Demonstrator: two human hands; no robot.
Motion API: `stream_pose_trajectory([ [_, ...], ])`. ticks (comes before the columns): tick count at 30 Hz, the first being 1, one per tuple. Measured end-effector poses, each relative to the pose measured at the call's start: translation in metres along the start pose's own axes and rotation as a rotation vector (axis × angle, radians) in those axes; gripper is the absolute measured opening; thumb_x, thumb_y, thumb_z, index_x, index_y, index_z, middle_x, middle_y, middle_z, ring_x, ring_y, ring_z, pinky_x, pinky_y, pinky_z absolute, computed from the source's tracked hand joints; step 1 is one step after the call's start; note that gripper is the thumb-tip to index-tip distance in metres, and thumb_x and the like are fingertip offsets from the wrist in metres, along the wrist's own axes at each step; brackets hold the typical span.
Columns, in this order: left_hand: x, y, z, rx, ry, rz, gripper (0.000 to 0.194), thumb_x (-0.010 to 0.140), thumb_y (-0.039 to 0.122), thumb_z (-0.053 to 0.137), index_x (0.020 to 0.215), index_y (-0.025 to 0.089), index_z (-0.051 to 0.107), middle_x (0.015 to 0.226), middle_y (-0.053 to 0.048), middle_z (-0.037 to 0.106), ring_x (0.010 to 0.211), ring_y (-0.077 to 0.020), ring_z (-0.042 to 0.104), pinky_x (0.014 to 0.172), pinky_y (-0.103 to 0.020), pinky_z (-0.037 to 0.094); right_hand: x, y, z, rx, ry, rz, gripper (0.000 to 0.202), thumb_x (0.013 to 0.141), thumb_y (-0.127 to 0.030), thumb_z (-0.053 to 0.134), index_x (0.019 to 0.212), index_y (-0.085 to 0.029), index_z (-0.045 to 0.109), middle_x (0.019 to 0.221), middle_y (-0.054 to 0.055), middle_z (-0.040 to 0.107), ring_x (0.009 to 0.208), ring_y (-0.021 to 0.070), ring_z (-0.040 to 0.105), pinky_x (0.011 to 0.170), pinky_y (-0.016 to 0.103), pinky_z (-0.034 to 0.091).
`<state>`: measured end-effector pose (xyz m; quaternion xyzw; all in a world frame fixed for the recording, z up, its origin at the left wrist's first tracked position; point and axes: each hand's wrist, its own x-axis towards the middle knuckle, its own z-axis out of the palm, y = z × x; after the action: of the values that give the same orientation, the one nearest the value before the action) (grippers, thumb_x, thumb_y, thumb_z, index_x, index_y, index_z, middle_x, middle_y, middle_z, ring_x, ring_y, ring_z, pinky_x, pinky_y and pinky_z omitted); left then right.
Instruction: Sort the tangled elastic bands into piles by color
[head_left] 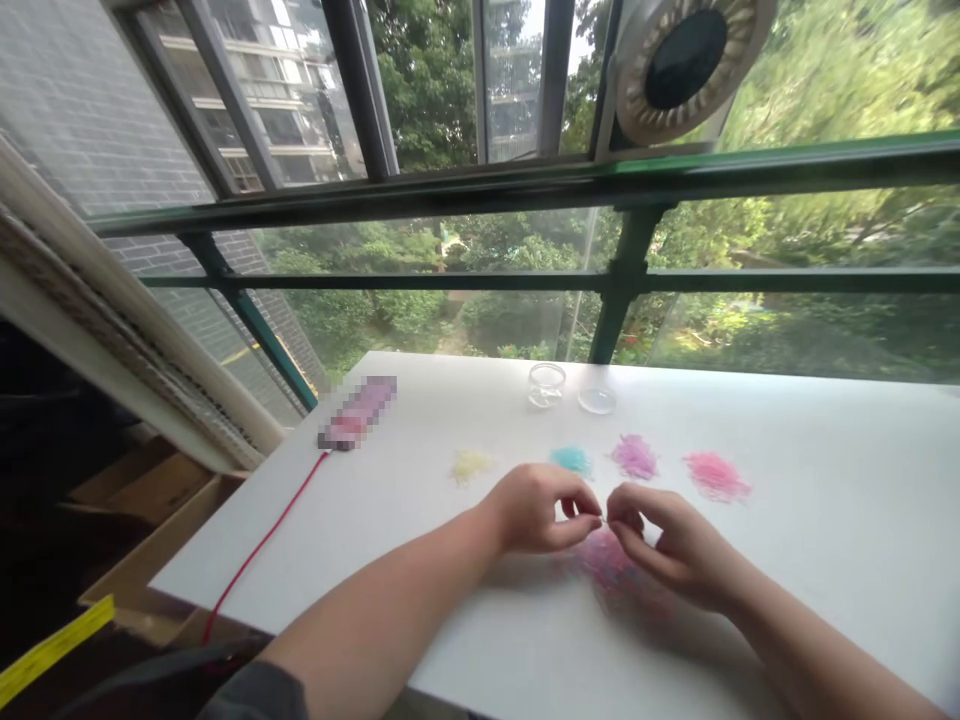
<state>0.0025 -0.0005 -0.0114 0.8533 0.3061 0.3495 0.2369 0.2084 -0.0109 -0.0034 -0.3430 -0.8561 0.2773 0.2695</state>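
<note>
Our bare forearms (pixel 409 590) support left hand (pixel 534 508) and right hand (pixel 679 540), both pinching a tiny pale piece (pixel 604 519) above loose pink-purple bits (pixel 606 562).

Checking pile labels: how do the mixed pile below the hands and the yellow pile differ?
Colour: the mixed pile is mostly pink with purplish bits, while the yellow pile is one pale tone.
Spread: the mixed pile covers more area than the yellow pile.
Position: the mixed pile lies below the left hand and right hand, partly hidden; the yellow pile sits apart from both.
Both are loose heaps on the white table.
</note>
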Motion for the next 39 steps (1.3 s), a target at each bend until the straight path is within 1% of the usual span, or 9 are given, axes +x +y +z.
stream_pose_trajectory([
  [7, -0.001, -0.004, -0.001, 0.02, 0.002, -0.019, 0.011, 0.074, 0.024, 0.061, 0.076, 0.016, 0.067, 0.071, -0.001, 0.069, 0.064, -0.0106, 0.06, 0.064, -0.021, 0.047, 0.002, 0.005, 0.001, -0.026, 0.006, 0.016, 0.01, 0.081, -0.014, 0.046, 0.073, -0.019, 0.045, 0.063, -0.002, 0.046, 0.057, 0.0109, 0.041, 0.054, 0.024, 0.036],
  [12, 0.001, -0.003, -0.003, 0.038, -0.003, -0.032, 0.009, 0.074, 0.022, 0.06, 0.076, 0.016, 0.067, 0.069, -0.001, 0.068, 0.062, -0.0107, 0.058, 0.063, -0.022, 0.046, 0.003, 0.006, 0.0, -0.027, 0.03, 0.021, 0.01, 0.081, -0.014, 0.046, 0.073, -0.019, 0.045, 0.063, -0.003, 0.045, 0.057, 0.011, 0.04, 0.054, 0.024, 0.035],
  [17, 0.004, -0.003, -0.005, 0.046, 0.013, -0.014, 0.007, 0.074, 0.021, 0.06, 0.075, 0.016, 0.065, 0.067, -0.001, 0.067, 0.062, -0.0102, 0.057, 0.063, -0.021, 0.046, 0.006, 0.006, 0.0, 0.005, 0.052, 0.027, 0.008, 0.08, -0.014, 0.046, 0.074, -0.019, 0.046, 0.063, -0.002, 0.046, 0.057, 0.0115, 0.041, 0.055, 0.025, 0.036],
  [21, 0.004, -0.006, -0.009, 0.101, 0.02, -0.048, 0.008, 0.076, 0.021, 0.059, 0.075, 0.016, 0.064, 0.07, -0.001, 0.066, 0.065, -0.0109, 0.059, 0.063, -0.022, 0.045, 0.009, 0.007, -0.003, 0.038, 0.096, 0.033, 0.007, 0.079, -0.014, 0.047, 0.073, -0.019, 0.047, 0.062, -0.002, 0.046, 0.057, 0.0117, 0.042, 0.055, 0.025, 0.037],
  [26, 0.007, -0.015, -0.015, 0.237, 0.046, -0.158, 0.007, 0.076, 0.02, 0.059, 0.078, 0.018, 0.066, 0.075, -0.002, 0.067, 0.071, -0.0134, 0.06, 0.066, -0.024, 0.045, 0.009, 0.011, -0.01, 0.035, 0.148, 0.074, 0.008, 0.076, -0.013, 0.049, 0.072, -0.019, 0.047, 0.06, -0.003, 0.045, 0.055, 0.0116, 0.041, 0.053, 0.025, 0.036],
  [29, 0.008, -0.018, -0.015, 0.291, 0.066, -0.156, 0.006, 0.077, 0.021, 0.059, 0.077, 0.019, 0.065, 0.075, -0.001, 0.066, 0.073, -0.0142, 0.059, 0.07, -0.026, 0.045, 0.01, 0.012, -0.011, 0.039, 0.154, 0.085, 0.007, 0.075, -0.013, 0.05, 0.072, -0.019, 0.049, 0.06, -0.002, 0.046, 0.056, 0.0115, 0.042, 0.053, 0.025, 0.036],
  [35, 0.012, -0.019, -0.012, 0.366, 0.164, -0.181, 0.006, 0.078, 0.022, 0.057, 0.079, 0.019, 0.061, 0.076, -0.001, 0.066, 0.074, -0.015, 0.059, 0.071, -0.028, 0.045, 0.01, 0.012, -0.012, 0.015, 0.176, 0.102, 0.005, 0.076, -0.015, 0.051, 0.073, -0.018, 0.05, 0.059, -0.002, 0.048, 0.055, 0.0111, 0.043, 0.053, 0.024, 0.035],
  [39, 0.018, -0.021, -0.011, 0.419, 0.158, -0.213, 0.008, 0.079, 0.024, 0.056, 0.079, 0.018, 0.061, 0.076, -0.001, 0.066, 0.075, -0.0158, 0.06, 0.071, -0.028, 0.046, 0.011, 0.012, -0.015, -0.01, 0.206, 0.107, 0.004, 0.077, -0.016, 0.05, 0.073, -0.018, 0.05, 0.057, -0.003, 0.047, 0.054, 0.0105, 0.042, 0.053, 0.024, 0.034],
])
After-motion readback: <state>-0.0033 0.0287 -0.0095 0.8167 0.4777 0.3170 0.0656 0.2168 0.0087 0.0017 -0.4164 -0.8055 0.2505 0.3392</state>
